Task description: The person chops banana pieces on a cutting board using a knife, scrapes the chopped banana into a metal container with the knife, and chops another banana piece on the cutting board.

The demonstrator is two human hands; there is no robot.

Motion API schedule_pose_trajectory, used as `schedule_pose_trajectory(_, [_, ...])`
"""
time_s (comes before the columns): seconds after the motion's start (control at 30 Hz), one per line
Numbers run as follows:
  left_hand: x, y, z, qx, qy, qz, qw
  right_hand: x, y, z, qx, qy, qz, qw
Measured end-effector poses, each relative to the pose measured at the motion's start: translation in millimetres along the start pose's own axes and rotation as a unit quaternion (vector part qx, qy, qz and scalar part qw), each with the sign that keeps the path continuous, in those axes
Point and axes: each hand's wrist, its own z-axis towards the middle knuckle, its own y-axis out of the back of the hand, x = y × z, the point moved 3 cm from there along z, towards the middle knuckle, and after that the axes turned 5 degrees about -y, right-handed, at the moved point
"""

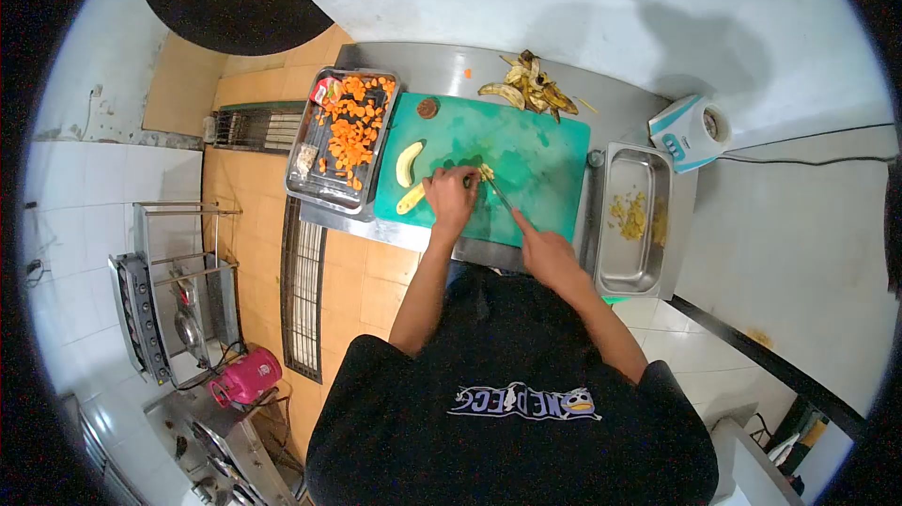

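Note:
My left hand [453,194] is curled down on the green cutting board [550,163], fingers closed over a peeled banana [411,199] whose end sticks out to the left. My right hand [551,258] grips a knife [501,195] by its handle, the blade slanting up towards my left fingertips. Small chopped banana pieces [486,172] lie at the blade's tip. A second peeled banana [409,164] rests on the board just left of my left hand. The part of the banana under my fingers is hidden.
Left of the board stands a metal tray [294,188] of cut carrots [353,141]. Banana peels [531,88] lie behind the board, with a round brown object [427,108] on its far left corner. To the right are a steel pan [618,266] holding yellow pieces and a white-and-blue appliance [691,135].

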Motion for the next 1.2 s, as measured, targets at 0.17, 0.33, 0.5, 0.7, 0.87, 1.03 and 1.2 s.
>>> schedule_pose_trajectory(0.17, [-4.9,-0.3,0.6,-0.016,-0.008,-0.002,1.000,-11.1,-4.9,6.5,-0.031,0.021,0.014,0.999])
schedule_pose_trajectory(0.33, [-1.0,0.3,4.5,-0.005,-0.007,-0.020,1.000,-10.3,-26.8,34.7,-0.063,0.059,0.003,0.996])
schedule_pose_trajectory(0.5, [6.0,-4.8,10.6,0.001,-0.027,-0.024,0.999,-7.0,-13.1,-0.4,-0.001,0.001,-0.033,0.999])
schedule_pose_trajectory(0.7, [14.6,0.7,13.0,0.025,-0.048,-0.063,0.997,9.5,-32.7,9.2,-0.084,-0.007,-0.006,0.996])
schedule_pose_trajectory(0.87, [19.2,2.1,16.1,-0.004,-0.098,-0.074,0.992,17.3,-53.8,10.3,-0.079,-0.054,-0.032,0.995])
schedule_pose_trajectory(1.03, [21.6,-4.2,25.7,0.017,-0.133,-0.072,0.988,28.3,-36.3,-9.7,-0.065,-0.070,-0.018,0.995])
schedule_pose_trajectory(1.2, [23.5,-7.1,27.6,0.056,-0.125,-0.068,0.988,24.1,-53.4,14.5,-0.110,-0.042,0.007,0.993])
